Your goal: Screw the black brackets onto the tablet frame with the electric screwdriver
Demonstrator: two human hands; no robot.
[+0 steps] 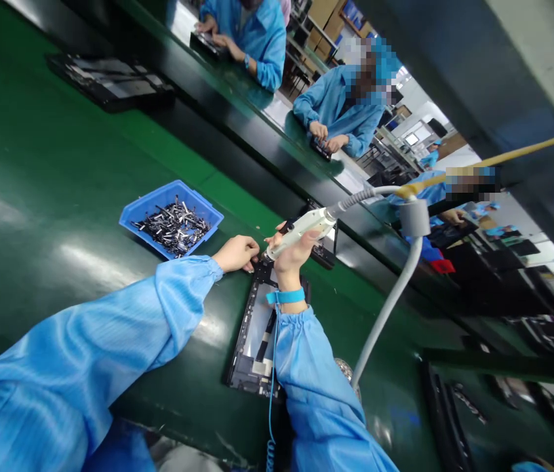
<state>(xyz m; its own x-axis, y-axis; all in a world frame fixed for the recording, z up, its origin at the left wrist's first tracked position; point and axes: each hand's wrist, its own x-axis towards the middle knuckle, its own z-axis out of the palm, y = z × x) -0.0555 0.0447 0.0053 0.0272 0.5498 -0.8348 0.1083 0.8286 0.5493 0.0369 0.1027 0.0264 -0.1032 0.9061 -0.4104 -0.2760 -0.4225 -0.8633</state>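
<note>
Head cam: the right hand [292,254] had its fingers wrapped tight around a white electric screwdriver [300,232], tip pointing down at the top corner of a dark tablet frame [252,341] lying flat on the green bench [60,196]. The left hand [237,253] sat at the frame's 11 o'clock corner, fingers curled and pressing on it, holding nothing. A blue tray of small metal parts [171,218] was near, at 10 o'clock from the hands.
</note>
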